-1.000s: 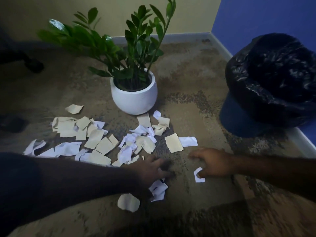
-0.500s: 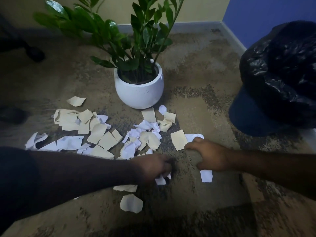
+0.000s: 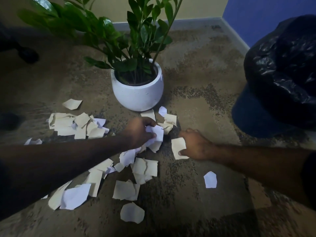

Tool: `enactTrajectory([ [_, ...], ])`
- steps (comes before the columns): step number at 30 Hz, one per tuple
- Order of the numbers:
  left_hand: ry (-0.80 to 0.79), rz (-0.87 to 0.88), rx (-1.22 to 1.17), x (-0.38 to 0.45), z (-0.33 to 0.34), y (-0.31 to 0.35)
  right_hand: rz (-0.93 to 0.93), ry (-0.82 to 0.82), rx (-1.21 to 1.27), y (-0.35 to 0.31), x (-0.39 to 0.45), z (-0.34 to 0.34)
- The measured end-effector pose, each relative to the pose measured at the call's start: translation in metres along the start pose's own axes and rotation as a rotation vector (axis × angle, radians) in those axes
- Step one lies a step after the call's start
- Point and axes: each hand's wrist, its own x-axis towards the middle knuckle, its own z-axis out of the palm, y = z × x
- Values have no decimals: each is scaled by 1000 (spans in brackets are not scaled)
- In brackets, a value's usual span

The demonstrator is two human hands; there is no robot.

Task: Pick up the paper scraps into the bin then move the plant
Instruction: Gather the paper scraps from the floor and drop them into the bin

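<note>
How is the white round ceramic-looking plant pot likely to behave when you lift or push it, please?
The white round plant pot looks thick-walled and probably heavy for its size, so two hands seem wise. Its smooth, curved sides may be slippery. The tall green leafy stems lean out to the left, so it could tip that way if pushed over the mottled brown carpet.

Office corner, likely: mottled carpet floor [image 3: 196,69], grey skirting [image 3: 196,23], potted plant [image 3: 136,89], chair castor [image 3: 28,54] far left, lined bin [image 3: 280,74] right.
</note>
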Motion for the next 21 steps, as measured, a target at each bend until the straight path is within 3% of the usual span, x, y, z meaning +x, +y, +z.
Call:
enactTrajectory([
  [4, 23, -52, -30, 8, -5, -8, -26, -31, 129, 1, 9, 0],
  [10, 60, -109, -102, 8, -11, -13, -26, 157, 449, -10, 32, -26],
  [21, 84, -182, -160, 3, -14, -19, 27, 92, 278, -31, 56, -9],
])
